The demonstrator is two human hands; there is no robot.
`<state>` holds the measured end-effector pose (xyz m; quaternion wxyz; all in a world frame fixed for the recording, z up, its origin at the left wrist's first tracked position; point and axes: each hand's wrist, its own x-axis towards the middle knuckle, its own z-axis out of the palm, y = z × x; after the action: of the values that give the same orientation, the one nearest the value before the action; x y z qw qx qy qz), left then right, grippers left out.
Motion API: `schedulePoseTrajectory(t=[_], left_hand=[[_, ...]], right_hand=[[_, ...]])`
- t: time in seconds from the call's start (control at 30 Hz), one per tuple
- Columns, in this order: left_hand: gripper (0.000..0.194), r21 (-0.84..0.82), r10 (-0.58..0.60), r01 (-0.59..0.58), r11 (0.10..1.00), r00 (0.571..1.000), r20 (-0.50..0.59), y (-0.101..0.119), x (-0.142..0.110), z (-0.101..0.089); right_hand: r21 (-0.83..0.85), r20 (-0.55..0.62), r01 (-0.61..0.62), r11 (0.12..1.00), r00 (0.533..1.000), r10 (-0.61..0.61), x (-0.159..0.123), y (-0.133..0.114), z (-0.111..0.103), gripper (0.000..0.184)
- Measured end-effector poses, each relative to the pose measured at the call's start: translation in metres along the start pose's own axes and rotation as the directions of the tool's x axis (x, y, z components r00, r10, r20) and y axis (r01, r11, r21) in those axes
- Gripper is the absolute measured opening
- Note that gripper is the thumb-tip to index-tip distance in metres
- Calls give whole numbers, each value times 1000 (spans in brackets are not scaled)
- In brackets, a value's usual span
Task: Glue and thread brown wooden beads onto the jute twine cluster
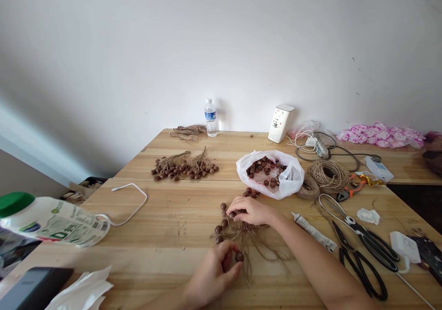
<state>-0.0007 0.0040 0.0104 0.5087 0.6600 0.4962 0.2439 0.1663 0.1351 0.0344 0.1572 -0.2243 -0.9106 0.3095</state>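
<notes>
My left hand [216, 269], low in the middle, closes thumb and fingers around a round brown nut [239, 256] that looks like a macadamia. Just above it, my right hand [251, 210] pinches another brown nut [232, 214] in its fingertips. A short row of nuts [218, 229] lies left of the hands, some apparently tied to twine. Loose twine strands [264, 245] fan out on the table beneath my right forearm. Behind that hand sits a white plastic bag [292, 176], open and holding many nuts. Farther left rest finished-looking bunches of nuts on twine [184, 168].
Twine rolls [328, 175], pliers [354, 188], scissors [371, 243], a glue tube [314, 231] and cables crowd the right side. A water bottle [211, 119] and white box [281, 124] stand at the back. A green-capped bottle [58, 220] and white cable [138, 206] are left.
</notes>
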Motion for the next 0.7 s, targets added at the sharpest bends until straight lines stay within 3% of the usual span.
schedulePoseTrajectory(t=[0.2,0.7], left_hand=[[12,-2,-3,3,1000,1000,-2,0,-2,0],[13,-2,-3,3,1000,1000,5,-3,0,1]], right_hand=[[202,20,-113,973,994,111,-3,1,-6,26],[23,-2,-73,997,997,73,-2,7,-2,22]])
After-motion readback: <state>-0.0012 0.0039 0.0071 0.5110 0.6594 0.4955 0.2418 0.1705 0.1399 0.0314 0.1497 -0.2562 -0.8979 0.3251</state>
